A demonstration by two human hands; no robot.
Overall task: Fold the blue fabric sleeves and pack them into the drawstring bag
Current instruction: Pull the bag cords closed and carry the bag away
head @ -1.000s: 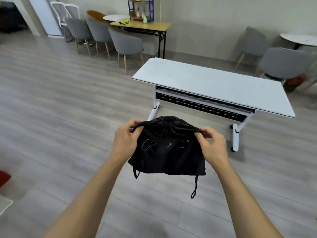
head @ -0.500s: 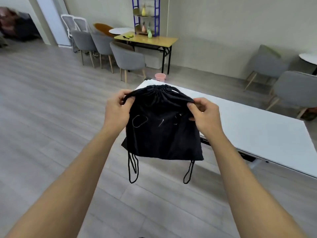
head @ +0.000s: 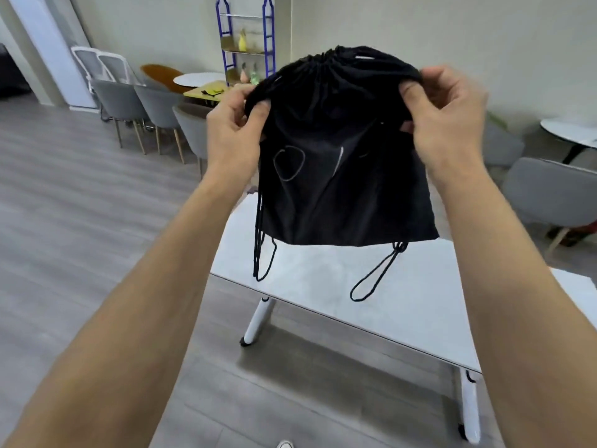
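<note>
Both hands, left hand [head: 234, 130] and right hand [head: 447, 121], pinching the drawstring bag [head: 339, 163], have raised it higher.

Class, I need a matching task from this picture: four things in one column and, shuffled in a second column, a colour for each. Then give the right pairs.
Things
1. bag
2. table
3. shelf frame
4. nearest chair on the right

Colours
A. grey
B. blue
C. black
D. white

Pairs: 1-C, 2-D, 3-B, 4-A.

The bag hangs above the table, its gathered top pinched by the left hand and the right hand.
</note>
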